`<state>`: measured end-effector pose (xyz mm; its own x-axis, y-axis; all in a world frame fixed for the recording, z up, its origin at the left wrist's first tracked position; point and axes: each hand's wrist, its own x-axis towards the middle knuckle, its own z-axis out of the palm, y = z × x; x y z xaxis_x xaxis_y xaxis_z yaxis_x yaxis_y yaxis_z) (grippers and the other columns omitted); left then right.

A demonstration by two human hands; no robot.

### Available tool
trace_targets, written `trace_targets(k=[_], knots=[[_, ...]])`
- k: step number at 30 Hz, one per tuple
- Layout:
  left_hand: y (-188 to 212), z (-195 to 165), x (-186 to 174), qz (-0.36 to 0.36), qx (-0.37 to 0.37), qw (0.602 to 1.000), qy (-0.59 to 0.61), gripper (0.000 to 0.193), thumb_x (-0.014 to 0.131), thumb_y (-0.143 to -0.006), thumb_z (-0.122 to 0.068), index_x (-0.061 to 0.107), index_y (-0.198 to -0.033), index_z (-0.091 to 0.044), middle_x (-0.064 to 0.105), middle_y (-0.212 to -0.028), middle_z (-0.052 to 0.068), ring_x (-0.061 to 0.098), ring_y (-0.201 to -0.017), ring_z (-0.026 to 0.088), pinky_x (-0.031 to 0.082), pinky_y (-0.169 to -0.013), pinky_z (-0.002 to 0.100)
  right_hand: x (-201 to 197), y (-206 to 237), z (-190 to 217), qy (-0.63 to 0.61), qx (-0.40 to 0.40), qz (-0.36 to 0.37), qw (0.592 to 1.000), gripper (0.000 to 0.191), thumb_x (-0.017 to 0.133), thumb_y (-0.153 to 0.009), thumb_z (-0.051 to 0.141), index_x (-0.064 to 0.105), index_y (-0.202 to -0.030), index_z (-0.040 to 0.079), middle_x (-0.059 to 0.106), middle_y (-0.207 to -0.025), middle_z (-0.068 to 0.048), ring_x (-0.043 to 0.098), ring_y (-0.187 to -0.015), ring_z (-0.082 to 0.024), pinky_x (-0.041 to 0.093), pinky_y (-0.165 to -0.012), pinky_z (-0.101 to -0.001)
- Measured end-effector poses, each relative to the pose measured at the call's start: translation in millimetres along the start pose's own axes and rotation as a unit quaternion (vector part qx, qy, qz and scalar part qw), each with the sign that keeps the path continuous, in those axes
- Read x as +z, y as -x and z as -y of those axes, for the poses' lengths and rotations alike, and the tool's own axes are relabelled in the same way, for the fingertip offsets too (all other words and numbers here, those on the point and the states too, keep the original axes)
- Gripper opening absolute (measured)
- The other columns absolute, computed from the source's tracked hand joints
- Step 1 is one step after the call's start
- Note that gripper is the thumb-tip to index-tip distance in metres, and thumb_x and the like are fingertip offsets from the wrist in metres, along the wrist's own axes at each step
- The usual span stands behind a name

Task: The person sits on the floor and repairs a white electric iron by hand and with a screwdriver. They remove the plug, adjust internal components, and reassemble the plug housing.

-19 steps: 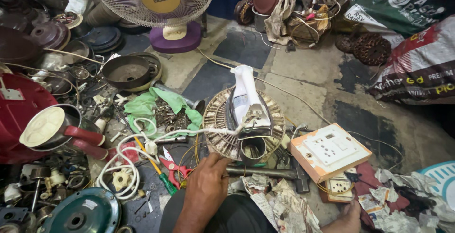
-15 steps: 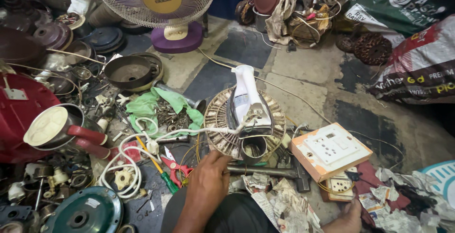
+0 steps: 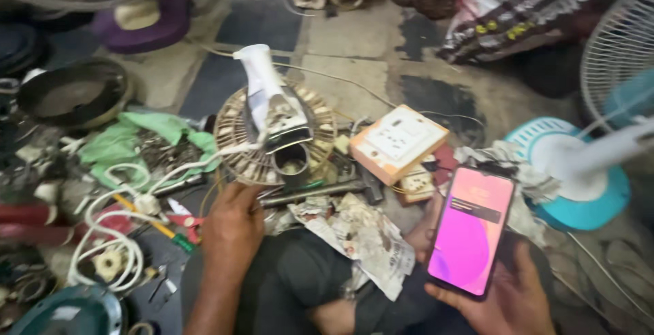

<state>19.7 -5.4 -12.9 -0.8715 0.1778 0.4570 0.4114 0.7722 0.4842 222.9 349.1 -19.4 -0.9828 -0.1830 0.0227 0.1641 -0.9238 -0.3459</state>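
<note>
Your right hand point(image 3: 501, 294) was cupped palm-up around the lower end of a smartphone point(image 3: 471, 229), fingers curled under its bottom edge and thumb along its near side, the lit pink screen facing you. The phone's long axis ran up and away from that hand, tilted slightly to the right, so its top edge sat just short of the cream switchboard box point(image 3: 398, 141) beyond it.

Your left hand point(image 3: 231, 229) was well apart from the phone, off to its left across your knee. It rested knuckles-up with fingers bent down at the near rim of the round wound fan stator point(image 3: 238, 141); whether it gripped anything, you couldn't tell. Just beyond it an upended clothes iron point(image 3: 271, 107) stood on the stator. Crumpled newspaper point(image 3: 364, 236) lay between your two hands.
</note>
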Motion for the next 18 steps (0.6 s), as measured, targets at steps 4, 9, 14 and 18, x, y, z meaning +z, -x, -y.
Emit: trace_targets(k=[4, 9, 14, 18], knots=[[-7, 9, 6, -0.014, 0.006, 1.000, -0.025, 0.020, 0.069, -0.084, -0.006, 0.076, -0.101, -0.010, 0.071, -0.099, 0.009, 0.068, -0.091, 0.033, 0.055, -0.077, 0.045, 3, 0, -2, 0.221, -0.017, -0.168, 0.961, 0.077, 0.071, -0.084, 0.019, 0.036, -0.151, 0.005, 0.053, -0.142, -0.028, 0.056, -0.127, -0.050, 0.058, -0.080, -0.0576], [-7, 15, 7, -0.022, 0.020, 0.999, -0.026, 0.020, 0.070, -0.084, -0.007, 0.076, -0.102, -0.010, 0.071, -0.100, 0.010, 0.068, -0.092, 0.033, 0.055, -0.078, 0.045, 7, 5, -4, 0.265, -0.002, -0.183, 0.947, 0.075, 0.066, -0.078, 0.009, 0.038, -0.147, -0.001, 0.059, -0.137, -0.028, 0.061, -0.125, -0.048, 0.061, -0.072, -0.0495], [-8, 22, 7, -0.015, 0.021, 0.999, -0.036, 0.021, 0.069, -0.083, -0.007, 0.077, -0.103, -0.010, 0.070, -0.098, 0.009, 0.068, -0.092, 0.033, 0.054, -0.079, 0.046, 6, 3, -7, 0.300, 0.009, -0.243, 0.922, 0.077, 0.065, -0.073, 0.010, 0.043, -0.146, 0.008, 0.063, -0.137, -0.022, 0.068, -0.120, -0.045, 0.061, -0.063, -0.0447], [-9, 25, 7, -0.006, 0.016, 0.999, -0.047, 0.023, 0.069, -0.082, -0.006, 0.077, -0.103, -0.010, 0.070, -0.098, 0.009, 0.068, -0.092, 0.033, 0.054, -0.079, 0.046, 7, -6, -11, 0.250, -0.013, -0.278, 0.927, 0.062, 0.055, -0.090, 0.041, 0.050, -0.140, 0.006, 0.068, -0.123, -0.024, 0.070, -0.108, -0.047, 0.057, -0.049, -0.0419]])
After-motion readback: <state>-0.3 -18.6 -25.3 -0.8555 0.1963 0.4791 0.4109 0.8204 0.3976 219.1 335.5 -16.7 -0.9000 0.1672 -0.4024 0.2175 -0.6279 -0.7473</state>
